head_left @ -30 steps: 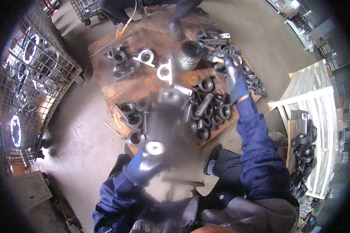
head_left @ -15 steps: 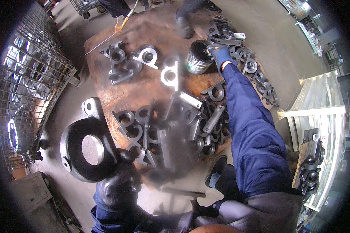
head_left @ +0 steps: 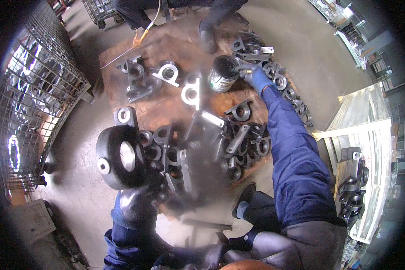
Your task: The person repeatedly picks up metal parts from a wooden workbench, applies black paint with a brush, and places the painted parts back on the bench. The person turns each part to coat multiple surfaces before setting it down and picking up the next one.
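My gloved left hand [head_left: 137, 198] is closed on a black metal bracket [head_left: 107, 146] with a round bored ring and lugs with holes. It is raised at the table's near left, over the floor. My right hand [head_left: 258, 77], in a blue glove, is at the mouth of a paint-smeared can [head_left: 221, 83] with a dark inside. Its fingers are closed; what they pinch at the rim is too small to make out. A bright-faced bracket [head_left: 191, 94] and a flanged ring bracket [head_left: 239, 111] lie near the can. A dark blur covers part of the near heap.
Many similar brackets [head_left: 238, 139] cover the brown tabletop [head_left: 148, 118]. An air gun [head_left: 141, 38] with a long nozzle lies at the far left. Wire cages [head_left: 45, 90] stand left; a pale crate [head_left: 353, 130] stands right. Another person's leg [head_left: 207, 36] is at the far edge.
The bracket in my left hand has turned and shifted right, so its ring looks narrower. My right hand stays at the can's mouth. The whole view has shifted slightly.
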`<action>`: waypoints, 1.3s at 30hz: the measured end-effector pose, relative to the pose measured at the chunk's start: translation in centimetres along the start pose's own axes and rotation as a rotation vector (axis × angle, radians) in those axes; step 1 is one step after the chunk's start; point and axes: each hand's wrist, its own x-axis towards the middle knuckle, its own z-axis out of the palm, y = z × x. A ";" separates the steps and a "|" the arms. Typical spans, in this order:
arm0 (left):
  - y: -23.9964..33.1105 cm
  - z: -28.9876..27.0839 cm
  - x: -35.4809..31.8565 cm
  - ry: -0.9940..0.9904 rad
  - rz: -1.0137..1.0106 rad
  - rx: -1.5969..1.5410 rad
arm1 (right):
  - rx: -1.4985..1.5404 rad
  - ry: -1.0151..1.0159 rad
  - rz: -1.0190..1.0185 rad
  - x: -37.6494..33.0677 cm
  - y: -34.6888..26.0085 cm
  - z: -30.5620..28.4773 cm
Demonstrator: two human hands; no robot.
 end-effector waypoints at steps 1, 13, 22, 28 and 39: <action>-0.2 0.2 0.0 0.023 0.039 0.001 | -0.029 -0.105 -0.103 -0.2 0.1 0.0; -3.9 0.9 1.6 -0.109 -0.342 -0.918 | 1.167 0.078 0.060 -18.9 -14.1 3.4; -3.8 1.1 -0.1 -0.103 -0.165 -0.856 | 0.655 -0.067 -0.010 -31.5 -24.6 11.3; -2.6 0.4 0.0 -0.188 -0.121 -1.059 | 0.314 0.019 -0.336 -33.1 -28.1 12.3; -3.5 0.2 0.3 -0.226 -0.168 -0.908 | 0.330 -0.069 -0.403 -32.0 -27.7 13.0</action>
